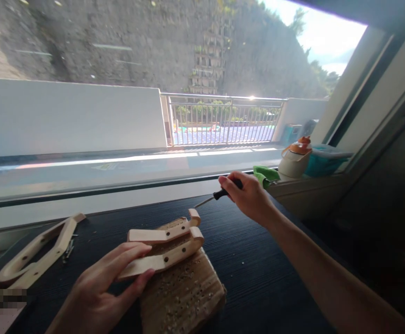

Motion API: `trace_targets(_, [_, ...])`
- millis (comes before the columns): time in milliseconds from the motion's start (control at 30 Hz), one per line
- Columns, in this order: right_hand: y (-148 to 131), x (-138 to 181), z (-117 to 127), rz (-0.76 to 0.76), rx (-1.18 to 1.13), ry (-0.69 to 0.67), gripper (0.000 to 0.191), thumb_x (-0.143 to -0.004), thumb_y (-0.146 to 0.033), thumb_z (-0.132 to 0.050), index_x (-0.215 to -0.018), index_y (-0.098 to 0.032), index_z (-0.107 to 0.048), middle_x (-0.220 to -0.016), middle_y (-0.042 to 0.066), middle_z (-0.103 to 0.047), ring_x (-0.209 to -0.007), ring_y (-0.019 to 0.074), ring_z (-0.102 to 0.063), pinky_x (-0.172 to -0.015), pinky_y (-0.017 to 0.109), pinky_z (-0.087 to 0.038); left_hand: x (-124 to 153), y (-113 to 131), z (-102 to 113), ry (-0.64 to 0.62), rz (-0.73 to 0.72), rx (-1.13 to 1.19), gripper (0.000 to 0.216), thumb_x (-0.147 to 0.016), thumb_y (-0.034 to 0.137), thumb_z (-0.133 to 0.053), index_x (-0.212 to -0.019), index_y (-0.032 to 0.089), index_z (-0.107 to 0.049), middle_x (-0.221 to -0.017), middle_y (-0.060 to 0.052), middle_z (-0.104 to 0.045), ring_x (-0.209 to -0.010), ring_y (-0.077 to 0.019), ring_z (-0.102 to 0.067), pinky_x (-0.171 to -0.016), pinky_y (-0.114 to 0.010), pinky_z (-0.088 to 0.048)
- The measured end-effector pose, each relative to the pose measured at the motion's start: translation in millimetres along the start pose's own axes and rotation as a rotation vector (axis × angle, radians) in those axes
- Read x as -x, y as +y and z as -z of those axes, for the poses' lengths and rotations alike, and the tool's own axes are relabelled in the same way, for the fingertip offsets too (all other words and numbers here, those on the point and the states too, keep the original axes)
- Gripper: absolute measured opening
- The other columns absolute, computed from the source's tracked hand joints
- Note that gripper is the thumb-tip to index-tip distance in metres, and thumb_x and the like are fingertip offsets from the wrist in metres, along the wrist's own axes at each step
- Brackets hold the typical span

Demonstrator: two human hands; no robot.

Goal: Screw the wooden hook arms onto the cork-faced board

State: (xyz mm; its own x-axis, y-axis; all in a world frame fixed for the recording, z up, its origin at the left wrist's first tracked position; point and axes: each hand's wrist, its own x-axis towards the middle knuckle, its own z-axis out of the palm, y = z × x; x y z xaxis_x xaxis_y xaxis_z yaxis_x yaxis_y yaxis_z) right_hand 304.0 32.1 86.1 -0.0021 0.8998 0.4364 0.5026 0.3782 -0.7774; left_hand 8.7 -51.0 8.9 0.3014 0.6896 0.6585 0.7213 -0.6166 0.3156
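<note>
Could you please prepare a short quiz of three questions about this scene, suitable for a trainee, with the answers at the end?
1. Multiple choice. Which hand holds the black-handled tool: A) left, B) right, C) both?
2. True or false. Two hook-ended wooden pieces lie over the pitted block.
3. Fill in the missing word. The cloth beside the orange-topped bottle is ___ in colour.

Key:
1. B, the right hand.
2. True.
3. Green.
</note>
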Motion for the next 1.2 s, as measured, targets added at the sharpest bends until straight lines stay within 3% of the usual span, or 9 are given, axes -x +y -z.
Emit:
trace_targets(67, [28, 5, 1, -0.18, -0.15, 0.046, 0.046, -0.077, -0.061, -0.05, -0.073, -0.015, -0.057, -0.052, -0.002, -0.046, -0.047, 0.0089, -0.04, -0.046, 0.022, -0.03, 0, -2, 9, 0.027, 0.031, -0.067, 0.03, -0.077, 0.04, -0.064, -0.105, 0.03, -0.06, -0.103, 0.003, -0.07, -0.093, -0.0141, -0.067, -0.086, -0.02, -0.051])
trace_targets(200, [76, 18, -10, -0.245, -0.235, 0.002, 0.057, -0.074, -0.065, -0.047, -0.085, -0.011, -0.063, -0.052, -0.001, -0.046, -0.042, 0.0094, -0.037, -0.039, 0.023, -0.026, 0, -22, 46, 0.09, 0.249, -0.248, 0.02, -0.082, 0.042, -0.052, -0.09, 0.027, -0.063, -0.091, 0.002, -0.071, -0.087, -0.0166, -0.066, -0.085, -0.025, -0.05])
trace_targets(233, [84, 21, -14, -0.25, -0.248, -0.025, 0.057, -0.072, -0.064, -0.051, -0.086, -0.01, -0.064, -0.053, -0.001, -0.047, -0.041, 0.0088, -0.035, -0.039, 0.023, -0.026, 0, -30, 57, 0.066, 0.334, -0.309, 0.023, -0.083, 0.043, -0.049, -0.086, 0.026, -0.064, -0.089, 0.002, -0.071, -0.086, -0.0174, -0.066, -0.084, -0.026, -0.05])
trace_targets(300, [98, 26, -21, -0.253, -0.229, -0.082, 0.055, -0.072, -0.062, -0.053, -0.087, -0.011, -0.066, -0.054, 0.0, -0.05, -0.042, 0.0086, -0.036, -0.039, 0.023, -0.027, -1, -47, 78, -0.101, 0.614, -0.453, 0.027, -0.082, 0.043, -0.047, -0.09, 0.024, -0.064, -0.095, 0.002, -0.071, -0.09, -0.0187, -0.065, -0.08, -0.025, -0.049])
trace_targets(400, [113, 30, -29, -0.214, -0.143, -0.163, 0.05, -0.076, -0.059, -0.05, -0.087, -0.013, -0.067, -0.058, 0.001, -0.053, -0.046, 0.01, -0.041, -0.042, 0.023, -0.031, -3, -71, 98, -0.193, 0.705, -0.552, 0.025, -0.079, 0.032, -0.045, -0.083, 0.021, -0.068, -0.091, -0.002, -0.072, -0.082, -0.0205, -0.067, -0.07, -0.026, -0.049])
trace_targets(600, [127, 36, -35, -0.18, -0.016, -0.198, 0.049, -0.08, -0.058, -0.044, -0.089, -0.015, -0.067, -0.06, 0.002, -0.057, -0.05, 0.0134, -0.048, -0.046, 0.026, -0.036, -7, -92, 94, -0.437, 0.681, -0.618, 0.024, -0.078, 0.032, -0.047, -0.081, 0.027, -0.071, -0.087, -0.001, -0.072, -0.08, -0.0201, -0.067, -0.064, -0.026, -0.046])
trace_targets(733, [125, 39, -35, -0.138, 0.081, -0.221, 0.048, -0.082, -0.057, -0.042, -0.091, -0.016, -0.066, -0.063, 0.003, -0.061, -0.06, 0.0173, -0.056, -0.059, 0.028, -0.043, -6, -94, 88, -0.533, 0.569, -0.653, 0.026, -0.081, 0.026, -0.044, -0.084, 0.027, -0.07, -0.089, -0.003, -0.068, -0.081, -0.0204, -0.064, -0.07, -0.03, -0.045])
trace_targets(967, [123, 41, -34, -0.113, 0.161, -0.264, 0.047, -0.083, -0.056, -0.041, -0.093, -0.018, -0.066, -0.066, 0.004, -0.063, -0.063, 0.0193, -0.059, -0.062, 0.03, -0.045, -3, -99, 86, -0.599, 0.319, -0.692, 0.025, -0.077, 0.012, -0.046, -0.083, 0.022, -0.069, -0.09, -0.005, -0.063, -0.092, -0.0222, -0.057, -0.088, -0.039, -0.038])
trace_targets(1200, [122, 41, -33, -0.115, 0.142, -0.266, 0.045, -0.082, -0.056, -0.043, -0.092, -0.019, -0.067, -0.067, 0.004, -0.065, -0.065, 0.0212, -0.061, -0.063, 0.031, -0.047, 1, -97, 83, -0.57, 0.219, -0.708, 0.023, -0.077, 0.009, -0.049, -0.082, 0.022, -0.068, -0.094, -0.005, -0.063, -0.095, -0.0224, -0.056, -0.091, -0.04, -0.037])
